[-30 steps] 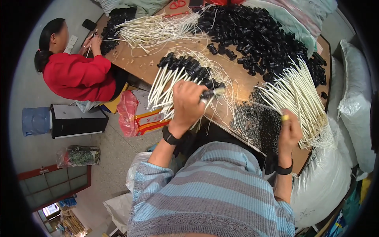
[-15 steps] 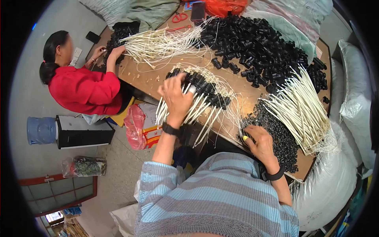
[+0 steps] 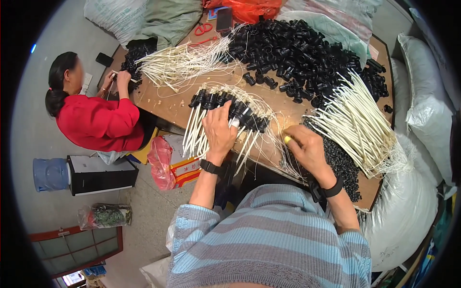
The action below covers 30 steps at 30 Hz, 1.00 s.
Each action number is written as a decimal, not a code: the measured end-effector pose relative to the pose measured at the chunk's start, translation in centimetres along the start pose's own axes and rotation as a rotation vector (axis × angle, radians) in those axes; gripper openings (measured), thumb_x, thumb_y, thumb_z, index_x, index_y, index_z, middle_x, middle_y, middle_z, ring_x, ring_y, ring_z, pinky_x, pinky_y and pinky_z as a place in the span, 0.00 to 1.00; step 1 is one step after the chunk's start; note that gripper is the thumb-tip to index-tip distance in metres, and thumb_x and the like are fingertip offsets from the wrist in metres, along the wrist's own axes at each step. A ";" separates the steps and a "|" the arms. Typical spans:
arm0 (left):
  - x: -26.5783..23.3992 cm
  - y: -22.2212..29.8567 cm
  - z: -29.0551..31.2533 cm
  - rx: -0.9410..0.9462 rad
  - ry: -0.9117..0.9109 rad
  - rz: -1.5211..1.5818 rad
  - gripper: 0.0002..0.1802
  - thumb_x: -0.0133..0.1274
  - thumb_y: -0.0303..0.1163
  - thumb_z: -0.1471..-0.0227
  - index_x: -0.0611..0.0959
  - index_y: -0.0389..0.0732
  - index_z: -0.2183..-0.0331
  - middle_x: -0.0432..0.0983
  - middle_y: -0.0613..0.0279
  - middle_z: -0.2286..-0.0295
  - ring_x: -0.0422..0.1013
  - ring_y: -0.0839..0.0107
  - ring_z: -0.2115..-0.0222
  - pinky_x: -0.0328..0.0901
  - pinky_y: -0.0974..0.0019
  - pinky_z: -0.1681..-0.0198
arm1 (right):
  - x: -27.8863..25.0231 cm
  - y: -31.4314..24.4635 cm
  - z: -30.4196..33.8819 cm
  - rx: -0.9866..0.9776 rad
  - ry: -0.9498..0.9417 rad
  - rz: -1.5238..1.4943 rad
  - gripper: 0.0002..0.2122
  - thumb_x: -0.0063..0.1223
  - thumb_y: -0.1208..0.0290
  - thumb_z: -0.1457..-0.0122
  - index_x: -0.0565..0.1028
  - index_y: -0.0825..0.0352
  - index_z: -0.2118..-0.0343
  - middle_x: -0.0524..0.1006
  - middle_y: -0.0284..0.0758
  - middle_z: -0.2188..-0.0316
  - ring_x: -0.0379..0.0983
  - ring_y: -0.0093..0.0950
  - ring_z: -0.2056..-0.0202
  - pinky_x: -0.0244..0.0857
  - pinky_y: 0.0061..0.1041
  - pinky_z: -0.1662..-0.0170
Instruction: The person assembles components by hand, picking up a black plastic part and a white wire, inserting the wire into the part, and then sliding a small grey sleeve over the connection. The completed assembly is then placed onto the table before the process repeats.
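Note:
My left hand (image 3: 221,130) is over a row of black plastic sockets (image 3: 211,101) with white sleeved leads near the table's front edge. Its fingers close around one black socket (image 3: 235,108), partly hidden by the hand; white tape wraps the thumb. My right hand (image 3: 307,148) is to the right, fingers bent in toward a thumb with a yellow band. Whatever it pinches is too small to make out. Thin white wires (image 3: 274,137) trail between the hands. Beside the right hand spreads a pile of small black parts (image 3: 342,173).
A large heap of black sockets (image 3: 302,55) covers the back. Bundles of white leads lie at right (image 3: 357,125) and far left (image 3: 177,62). Red scissors (image 3: 203,29) and a phone (image 3: 224,19) lie behind. A co-worker in red (image 3: 98,117) works at left. White sacks (image 3: 403,225) stand at right.
My right hand has moved left, off the small black parts toward the sockets, and its fingers have drawn in. My left hand has shifted slightly right along the row. The view has shifted a little.

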<state>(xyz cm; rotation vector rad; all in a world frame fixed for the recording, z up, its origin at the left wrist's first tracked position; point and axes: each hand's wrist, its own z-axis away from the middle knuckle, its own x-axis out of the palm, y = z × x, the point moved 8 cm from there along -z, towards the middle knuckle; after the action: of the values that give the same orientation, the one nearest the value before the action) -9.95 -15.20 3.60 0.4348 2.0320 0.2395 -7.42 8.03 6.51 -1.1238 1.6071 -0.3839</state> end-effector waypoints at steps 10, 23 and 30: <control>0.5 0.9 0.6 0.142 0.004 -0.044 0.29 0.54 0.26 0.65 0.78 0.43 0.54 0.71 0.61 0.67 0.65 0.62 0.63 0.56 0.59 0.57 | 2.0 1.5 -0.1 0.069 -0.062 -0.066 0.08 0.53 0.76 0.48 0.79 0.70 0.65 0.79 0.40 0.68 0.76 0.34 0.69 0.69 0.27 0.66; -1.5 2.3 0.9 0.147 0.039 0.131 0.23 0.52 0.17 0.65 0.81 0.41 0.61 0.68 0.57 0.70 0.68 0.59 0.68 0.64 0.59 0.65 | 4.3 -0.9 -4.3 -0.242 0.066 -0.147 0.17 0.54 0.76 0.51 0.77 0.66 0.55 0.80 0.39 0.64 0.74 0.34 0.72 0.68 0.28 0.68; -2.2 3.6 1.0 0.075 0.014 0.268 0.22 0.52 0.18 0.64 0.80 0.40 0.61 0.72 0.54 0.59 0.72 0.57 0.66 0.69 0.62 0.65 | 8.4 2.7 -3.2 0.304 -0.412 -0.346 0.14 0.55 0.76 0.46 0.77 0.68 0.56 0.75 0.25 0.75 0.65 0.15 0.76 0.59 0.16 0.73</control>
<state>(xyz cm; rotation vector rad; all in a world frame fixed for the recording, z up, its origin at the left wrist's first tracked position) -7.40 -12.79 6.13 0.7556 1.9985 0.3302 -11.21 1.58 0.80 -1.1543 0.9597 -0.5607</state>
